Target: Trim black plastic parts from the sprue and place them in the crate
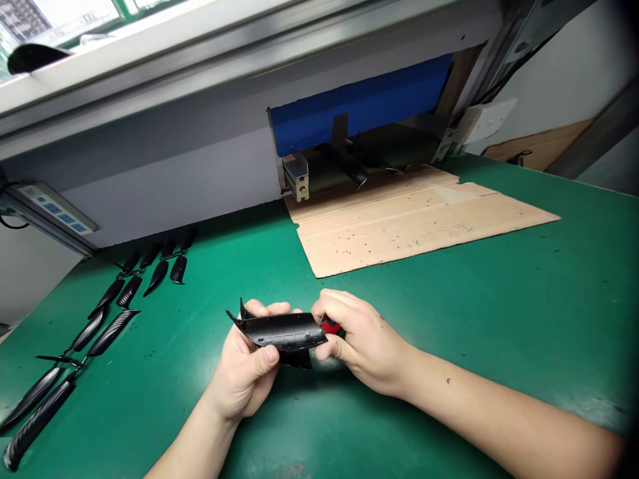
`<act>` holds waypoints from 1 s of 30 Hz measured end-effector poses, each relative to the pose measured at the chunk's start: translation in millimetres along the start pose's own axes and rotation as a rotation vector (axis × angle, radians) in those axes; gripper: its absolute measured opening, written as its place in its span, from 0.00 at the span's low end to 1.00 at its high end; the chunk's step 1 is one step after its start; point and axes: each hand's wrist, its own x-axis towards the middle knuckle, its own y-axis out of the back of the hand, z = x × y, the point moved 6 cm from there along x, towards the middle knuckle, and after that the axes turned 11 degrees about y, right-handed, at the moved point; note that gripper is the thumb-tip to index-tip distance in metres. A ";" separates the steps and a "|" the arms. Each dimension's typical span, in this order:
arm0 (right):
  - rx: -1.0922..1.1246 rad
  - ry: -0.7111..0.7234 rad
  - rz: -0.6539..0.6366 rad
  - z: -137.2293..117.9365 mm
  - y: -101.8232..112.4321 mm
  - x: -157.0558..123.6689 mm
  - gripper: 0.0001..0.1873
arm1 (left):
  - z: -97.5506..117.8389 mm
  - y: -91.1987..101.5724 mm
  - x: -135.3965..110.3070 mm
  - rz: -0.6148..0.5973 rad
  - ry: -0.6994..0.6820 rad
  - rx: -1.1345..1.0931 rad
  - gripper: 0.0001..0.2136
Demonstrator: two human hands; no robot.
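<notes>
My left hand (pixel 244 362) is closed on a curved black plastic part (pixel 284 331), thumb on its front face, fingers behind it. The part is held just above the green table (pixel 499 319). My right hand (pixel 357 339) is closed around a small red-handled tool (pixel 330 326), of which only a bit of red shows, pressed against the right end of the black part. The tool's tip is hidden by my fingers.
Several ribbed black plastic parts (pixel 102 319) lie in a row along the left of the table. A flat cardboard sheet (pixel 409 219) lies at the back, under a machine opening (pixel 359 143) with a blue panel. A control box (pixel 52 206) hangs at left.
</notes>
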 end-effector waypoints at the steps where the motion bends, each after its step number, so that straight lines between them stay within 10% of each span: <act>1: -0.017 0.004 0.012 -3.3 0.3 0.3 0.35 | -1.2 -1.5 -0.9 0.012 0.011 -0.021 0.17; 12: -0.084 0.010 -0.028 -15.4 -3.3 1.6 0.36 | -1.2 -2.4 -2.9 -0.005 0.016 -0.024 0.18; 20: 0.421 -0.139 -0.306 -1.0 -5.2 -0.2 0.34 | 9.9 -2.8 -2.3 0.034 -0.060 0.011 0.16; 30: -0.510 0.105 -0.149 -17.4 -12.6 -1.3 0.38 | 3.6 -2.1 -6.1 0.180 -0.135 0.009 0.16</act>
